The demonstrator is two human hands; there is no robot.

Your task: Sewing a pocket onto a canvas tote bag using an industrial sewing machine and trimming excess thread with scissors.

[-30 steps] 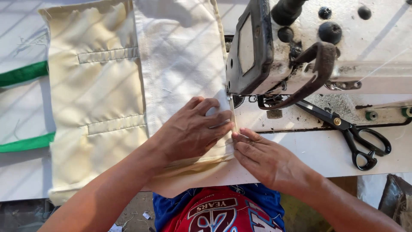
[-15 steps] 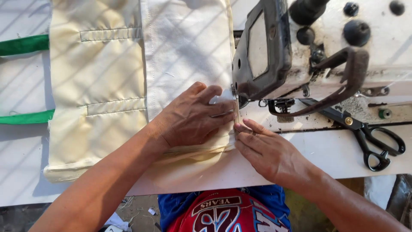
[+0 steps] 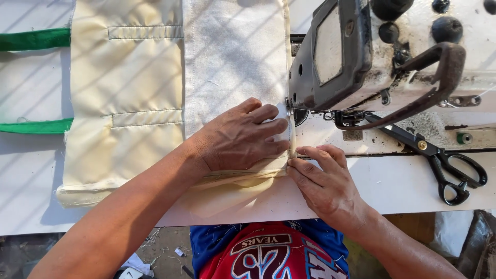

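At the far left I see two green straps (image 3: 35, 39) running off the edge of the white table (image 3: 31, 170), joined to the cream fabric bag (image 3: 129, 77) that lies flat across the table's middle. My left hand (image 3: 240, 137) rests palm down on the bag's right portion, fingers spread and flat, pressing the cloth to the table rather than gripping it; the fingertips reach the folded right edge of the fabric, just beside the foot of the sewing machine (image 3: 356, 57). Right of that edge, my right hand (image 3: 323, 181) lies on the table nearer to me, fingers loosely curled, the tips touching the folded hem and pinching it lightly against the left hand's side. The machine head stands at the far right, grey and worn. Near its base, black-handled scissors (image 3: 439, 165) lie closed on the table, well apart from both hands
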